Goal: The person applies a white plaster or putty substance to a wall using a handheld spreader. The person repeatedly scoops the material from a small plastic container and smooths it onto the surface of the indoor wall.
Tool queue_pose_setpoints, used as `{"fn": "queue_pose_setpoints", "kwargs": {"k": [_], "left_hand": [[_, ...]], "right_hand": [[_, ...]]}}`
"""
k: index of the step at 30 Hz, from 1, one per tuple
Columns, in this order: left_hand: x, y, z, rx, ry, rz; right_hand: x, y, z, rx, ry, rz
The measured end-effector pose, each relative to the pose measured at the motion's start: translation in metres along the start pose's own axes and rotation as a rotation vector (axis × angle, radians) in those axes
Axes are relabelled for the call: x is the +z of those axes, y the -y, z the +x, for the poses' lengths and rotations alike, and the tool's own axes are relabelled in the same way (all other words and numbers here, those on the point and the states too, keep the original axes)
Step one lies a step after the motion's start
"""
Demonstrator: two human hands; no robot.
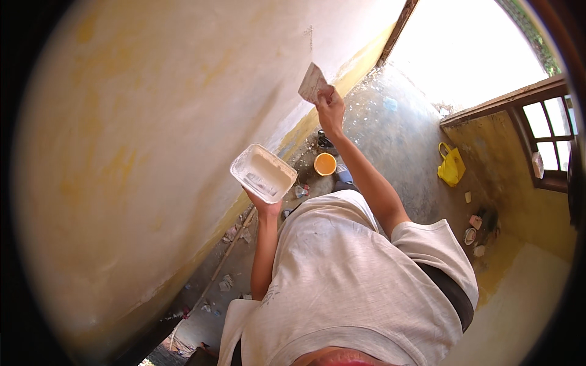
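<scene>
My left hand (265, 207) supports a white rectangular plastic tub (266, 163) from below, its fingers mostly hidden under it. Pale residue coats the tub's inside, with a small greyish patch near its lower end. Farther forward, my right hand (331, 111) pinches a flat, whitish-smeared putty scraper (312, 83) by its lower right corner. The scraper is held up close to the patchy white and yellow wall (183, 122); whether it touches the wall I cannot tell.
An orange-yellow bucket (325, 164) stands on the concrete floor (390, 140) by my feet. Along the wall's foot lie a long pole (213, 277) and scraps. To the right are a yellow bag (451, 165), a wooden-framed window (546, 134) and a bright doorway.
</scene>
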State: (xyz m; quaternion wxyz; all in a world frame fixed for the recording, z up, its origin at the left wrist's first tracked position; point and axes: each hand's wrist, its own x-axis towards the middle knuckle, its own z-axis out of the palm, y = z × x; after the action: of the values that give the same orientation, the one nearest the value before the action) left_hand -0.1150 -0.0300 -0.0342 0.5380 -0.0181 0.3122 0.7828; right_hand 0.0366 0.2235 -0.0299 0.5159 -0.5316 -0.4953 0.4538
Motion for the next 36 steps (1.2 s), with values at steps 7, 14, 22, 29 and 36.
{"fn": "queue_pose_setpoints", "kwargs": {"k": [7, 14, 22, 29, 36], "left_hand": [[-0.011, -0.005, 0.002, -0.058, -0.04, -0.054], [-0.016, -0.005, -0.005, 0.016, -0.112, -0.027], [-0.02, -0.009, -0.007, 0.01, -0.103, -0.06], [-0.032, -0.008, -0.002, -0.039, -0.136, -0.135], [-0.023, -0.011, -0.005, -0.043, -0.063, -0.116]], "right_hand": [[0.019, 0.02, 0.103, -0.177, -0.231, 0.03], [0.065, 0.067, -0.03, -0.318, -0.026, -0.108], [0.027, 0.066, 0.024, -0.281, -0.215, -0.026], [0.076, 0.139, 0.021, -0.472, -0.094, -0.325], [0.027, 0.086, -0.027, -0.414, 0.043, -0.055]]}}
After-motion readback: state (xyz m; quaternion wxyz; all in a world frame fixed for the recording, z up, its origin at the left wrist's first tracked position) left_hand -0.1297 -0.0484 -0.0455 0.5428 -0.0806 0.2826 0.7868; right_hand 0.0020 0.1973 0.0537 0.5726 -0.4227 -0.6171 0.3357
